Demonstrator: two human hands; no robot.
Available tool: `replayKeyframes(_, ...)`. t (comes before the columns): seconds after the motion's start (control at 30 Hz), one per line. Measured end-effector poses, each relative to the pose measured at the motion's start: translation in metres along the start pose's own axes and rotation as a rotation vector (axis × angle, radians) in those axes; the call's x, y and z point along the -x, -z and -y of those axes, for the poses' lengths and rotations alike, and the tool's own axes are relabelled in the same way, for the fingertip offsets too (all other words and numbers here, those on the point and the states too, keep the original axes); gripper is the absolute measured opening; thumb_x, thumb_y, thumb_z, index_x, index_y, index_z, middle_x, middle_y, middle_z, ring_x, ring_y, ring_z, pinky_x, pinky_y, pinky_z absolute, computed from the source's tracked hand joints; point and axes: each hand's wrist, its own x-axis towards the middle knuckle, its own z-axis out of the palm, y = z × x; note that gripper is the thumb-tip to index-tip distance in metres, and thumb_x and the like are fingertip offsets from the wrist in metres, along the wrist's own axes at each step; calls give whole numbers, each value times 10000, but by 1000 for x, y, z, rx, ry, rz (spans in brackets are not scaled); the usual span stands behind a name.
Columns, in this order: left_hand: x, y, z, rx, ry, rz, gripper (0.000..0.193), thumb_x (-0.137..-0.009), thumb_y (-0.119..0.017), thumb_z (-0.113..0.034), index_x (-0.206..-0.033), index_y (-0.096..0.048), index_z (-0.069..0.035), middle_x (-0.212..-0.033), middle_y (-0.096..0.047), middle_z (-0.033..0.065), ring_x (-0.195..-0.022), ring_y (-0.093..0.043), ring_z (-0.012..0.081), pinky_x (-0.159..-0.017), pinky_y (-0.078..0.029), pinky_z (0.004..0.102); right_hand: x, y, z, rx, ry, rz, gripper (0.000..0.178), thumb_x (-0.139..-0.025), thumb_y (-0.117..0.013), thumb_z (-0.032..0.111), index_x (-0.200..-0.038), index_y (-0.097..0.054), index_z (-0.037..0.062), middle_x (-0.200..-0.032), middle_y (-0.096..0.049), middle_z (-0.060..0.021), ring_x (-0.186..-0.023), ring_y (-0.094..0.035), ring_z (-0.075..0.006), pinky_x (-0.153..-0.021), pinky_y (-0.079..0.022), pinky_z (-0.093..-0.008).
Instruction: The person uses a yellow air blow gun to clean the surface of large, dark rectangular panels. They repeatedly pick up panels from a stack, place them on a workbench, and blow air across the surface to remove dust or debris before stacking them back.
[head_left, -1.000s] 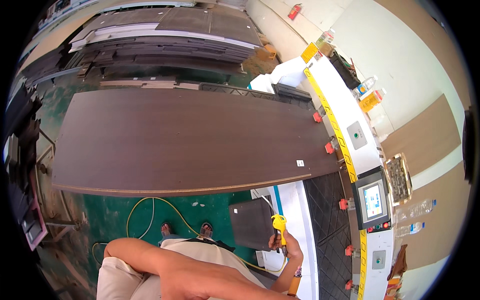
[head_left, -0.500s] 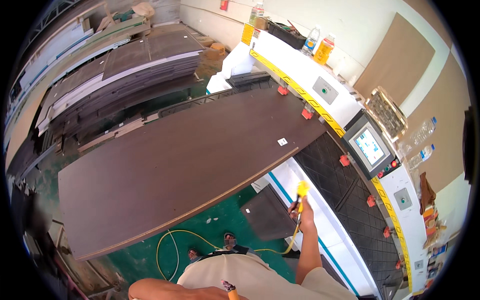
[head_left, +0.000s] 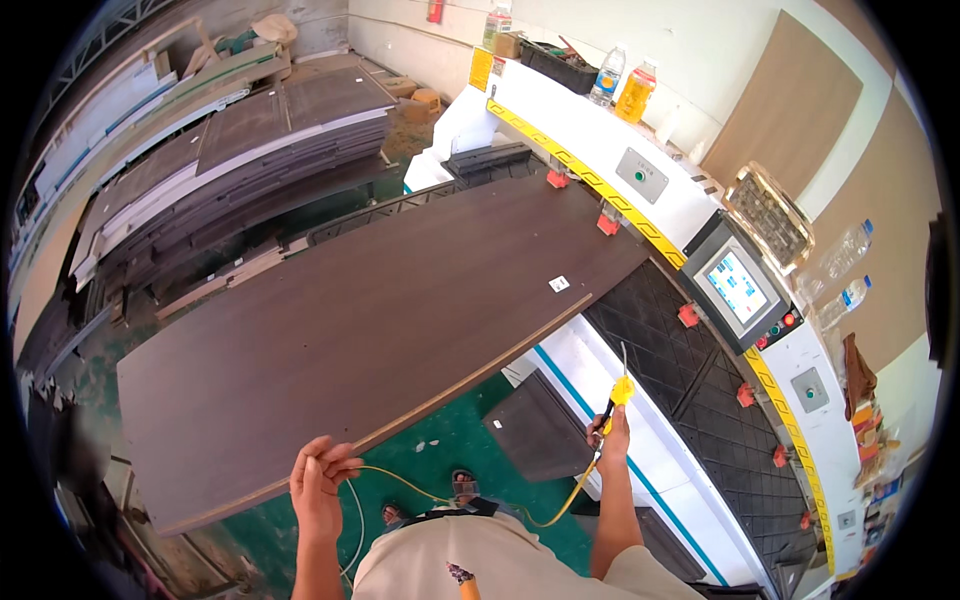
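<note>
My right hand [head_left: 612, 438] grips a yellow air blow gun [head_left: 622, 390] with a thin metal nozzle pointing up, beside the white machine base. From its lower end a yellow hose [head_left: 572, 502] curves down and left across my front. My left hand [head_left: 320, 485] is raised at the near edge of a long dark brown board [head_left: 380, 310], its fingers loosely bent and apart; I cannot tell whether it touches the edge. Part of the hose's loop passes out of sight behind that hand. The board's right end lies on the machine, below red clamps [head_left: 607, 224].
A control screen [head_left: 737, 287] stands on the machine's white beam [head_left: 570, 125]. Bottles [head_left: 636, 92] stand along its top. Stacked boards [head_left: 290, 140] fill the far left. A smaller dark panel [head_left: 540, 430] is below the board. A cigarette [head_left: 464, 580] shows at the bottom edge.
My left hand has risen from the bottom edge to the board's near edge. The right hand has shifted slightly right and down with the blow gun, whose nozzle now shows clearly.
</note>
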Motion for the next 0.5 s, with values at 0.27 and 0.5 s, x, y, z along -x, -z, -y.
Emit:
replayKeyframes(0.27, 35, 189, 152, 277, 449, -947, 868, -951, -638, -612, -1556, -370, -51, -1554, -450, 138, -1351, -517, 298, -1035, -487, 439, 23, -25, 23, 210, -440, 764, 551, -1107, -366, 520, -1112, -603, 22, -877, -703, -112, -753, -680, -208, -698, -539, -310)
replayKeyframes(0.5, -38, 240, 155, 436, 262, -1027, 842, -941, -600, -663, -1557, -391, -128, -1587, -422, 107, -1404, -460, 288, -1131, -386, 512, 36, -51, -32, 409, -810, 1376, 561, -1066, -448, 526, -1201, -620, 9, -995, -703, -131, -854, -650, -199, -788, -505, -332)
